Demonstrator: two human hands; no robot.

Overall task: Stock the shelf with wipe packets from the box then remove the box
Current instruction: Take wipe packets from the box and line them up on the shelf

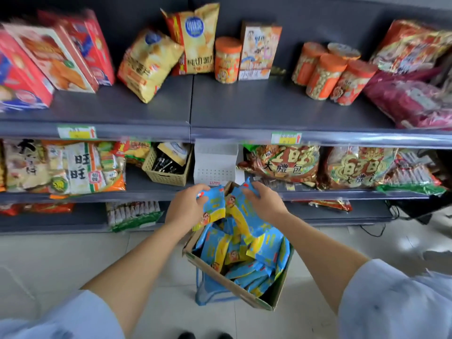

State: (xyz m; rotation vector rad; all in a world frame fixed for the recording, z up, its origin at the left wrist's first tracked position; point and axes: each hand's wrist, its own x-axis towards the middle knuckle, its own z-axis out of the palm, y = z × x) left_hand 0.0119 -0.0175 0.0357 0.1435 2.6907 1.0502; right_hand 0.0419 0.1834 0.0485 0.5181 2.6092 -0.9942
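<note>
While on packets (215, 207), two hands (187, 204) (266, 203)

bright, even indoor light; soft shadows under the dark grey metal shelves (220, 111). motion blur smears the red and white cartons (36, 64) at left and the shiny red bags (413, 45) at right. the wide lens bows shelf edges; glare dots the pale floor tiles (403, 242).

Dark grey metal shelves (244, 106) stand in tiers against a dark back panel (318, 15). The floor (73, 253) is pale glossy tile, shining with reflected light at right.
</note>
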